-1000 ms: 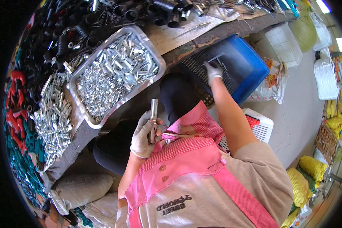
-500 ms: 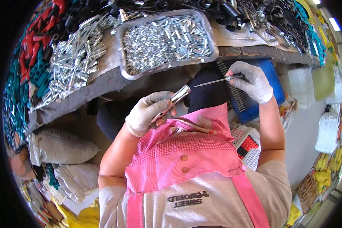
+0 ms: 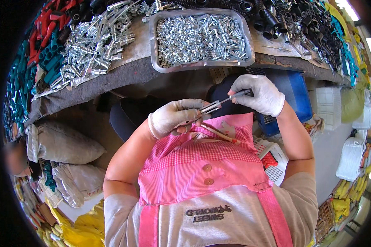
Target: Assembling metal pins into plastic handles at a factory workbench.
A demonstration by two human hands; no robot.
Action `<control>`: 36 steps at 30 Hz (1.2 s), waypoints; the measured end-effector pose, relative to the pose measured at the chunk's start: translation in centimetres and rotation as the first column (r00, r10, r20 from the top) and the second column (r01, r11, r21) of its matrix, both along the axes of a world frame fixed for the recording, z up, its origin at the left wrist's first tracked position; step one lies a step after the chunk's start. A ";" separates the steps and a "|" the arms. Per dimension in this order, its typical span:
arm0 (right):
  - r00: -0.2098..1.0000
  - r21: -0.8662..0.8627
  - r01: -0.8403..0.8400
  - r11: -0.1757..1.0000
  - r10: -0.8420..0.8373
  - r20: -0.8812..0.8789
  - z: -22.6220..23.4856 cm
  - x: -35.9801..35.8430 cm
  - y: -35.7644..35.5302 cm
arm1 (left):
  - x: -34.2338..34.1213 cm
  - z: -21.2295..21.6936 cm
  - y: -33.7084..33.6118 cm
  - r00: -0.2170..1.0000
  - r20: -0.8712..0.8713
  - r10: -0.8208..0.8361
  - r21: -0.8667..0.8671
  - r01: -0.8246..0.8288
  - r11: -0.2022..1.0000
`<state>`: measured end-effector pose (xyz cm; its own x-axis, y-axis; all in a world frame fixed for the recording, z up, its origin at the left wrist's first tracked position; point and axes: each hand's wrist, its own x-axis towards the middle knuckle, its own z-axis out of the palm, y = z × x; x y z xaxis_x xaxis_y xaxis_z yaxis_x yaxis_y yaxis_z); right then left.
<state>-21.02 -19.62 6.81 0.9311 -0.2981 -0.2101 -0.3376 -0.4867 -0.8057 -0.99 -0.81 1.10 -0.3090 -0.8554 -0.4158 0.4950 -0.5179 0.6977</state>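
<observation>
My left hand [image 3: 176, 117], in a whitish glove, is closed around a shiny silver metal tube [image 3: 211, 107] that points up to the right. In my right hand [image 3: 259, 94], also gloved, a thin metal rod with a dark end [image 3: 225, 100] is pinched between thumb and fingers. The rod's narrow end meets the mouth of the tube; how far it reaches inside is hidden. Both hands are above my lap, in front of the pink checked apron [image 3: 210, 160]. Beyond them, at the bench edge, a metal tray [image 3: 206, 64] holds many small silver nuts and pins.
The curved bench carries heaps of silver fittings [image 3: 92, 45], red handles [image 3: 45, 35], teal pieces [image 3: 51, 61] and black parts [image 3: 272, 18]. A blue crate [image 3: 294, 96] stands right of my knees, with a white basket [image 3: 278, 164] nearer. Filled sacks [image 3: 68, 142] lie at left.
The rod and the tube, apart before, now meet end to end. My right hand has moved left and slightly down, and the left hand slightly right. The view has shifted a little.
</observation>
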 end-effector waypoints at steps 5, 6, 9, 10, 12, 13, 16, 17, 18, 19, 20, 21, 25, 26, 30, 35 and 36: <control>0.988 -0.068 -0.152 0.986 0.153 0.004 -0.2 0.4 0.8 | -0.3 -0.2 -0.6 0.997 -0.020 -0.076 -0.002 0.076 0.997; 0.999 0.156 -0.024 0.987 0.030 -0.041 -0.6 0.4 0.9 | -0.3 -0.4 -0.5 0.997 -0.022 -0.076 -0.002 0.076 0.997; 0.987 0.415 0.154 0.896 -0.123 -0.101 -1.6 0.4 1.3 | -0.5 -0.5 -0.4 0.998 -0.006 -0.063 -0.013 0.063 0.998; 0.992 0.405 0.130 0.905 -0.121 -0.047 -2.2 0.3 1.5 | -0.7 -0.3 -0.4 0.996 0.020 -0.082 -0.017 0.083 0.996; 0.994 0.323 0.112 0.940 -0.107 -0.035 -2.1 0.2 1.5 | -1.0 -0.2 -0.4 0.996 0.019 -0.087 -0.031 0.088 0.996; 1.000 0.199 0.018 0.980 -0.022 0.021 -1.7 0.3 1.6 | -1.1 -0.2 -0.2 0.996 -0.002 -0.092 -0.016 0.092 0.996; 0.994 0.038 -0.100 0.994 0.098 0.054 -1.3 0.3 1.8 | -1.3 -1.0 0.1 0.989 -0.117 -0.088 0.018 0.091 0.996; 1.000 0.213 0.013 0.977 -0.010 -0.014 -1.6 0.3 1.9 | -1.4 -1.1 0.1 0.977 -0.207 -0.052 0.038 0.061 0.997; 0.989 0.373 0.135 0.918 -0.105 -0.099 -1.9 0.2 2.0 | -1.5 -1.2 0.2 0.956 -0.294 -0.015 0.060 0.034 0.998; 0.989 0.461 0.145 0.876 -0.136 -0.054 -2.4 0.1 1.9 | -1.4 -1.4 0.3 0.955 -0.296 -0.017 0.059 0.036 0.998; 0.983 0.589 0.180 0.788 -0.168 -0.075 -2.4 -0.1 1.6 | -1.2 -1.8 0.6 0.948 -0.318 -0.008 0.058 0.027 0.998; 0.975 0.702 0.209 0.681 -0.197 -0.099 -2.5 -0.3 1.4 | -1.1 -2.0 0.7 0.941 -0.340 0.002 0.057 0.018 0.998; 0.971 0.641 0.223 0.734 -0.224 -0.082 -4.1 -1.1 2.2 | -1.2 -1.4 0.3 0.941 -0.338 0.005 0.065 0.018 0.998; 0.978 0.574 0.164 0.802 -0.207 0.010 -4.2 -0.8 2.8 | -1.4 -1.5 0.4 0.956 -0.294 -0.002 0.078 0.026 0.997; 0.946 0.640 0.289 0.712 -0.313 -0.079 -4.3 -0.4 3.1 | -1.4 -1.0 0.5 0.955 -0.290 0.056 0.080 -0.034 0.996; 0.933 0.685 0.303 0.663 -0.351 -0.074 -5.1 -0.2 3.0 | -1.4 -1.0 0.2 0.919 -0.383 0.092 0.080 -0.066 0.995; 0.924 0.710 0.316 0.630 -0.373 -0.080 -5.0 -0.1 3.1 | -1.4 -1.0 0.1 0.899 -0.427 0.096 0.092 -0.063 0.994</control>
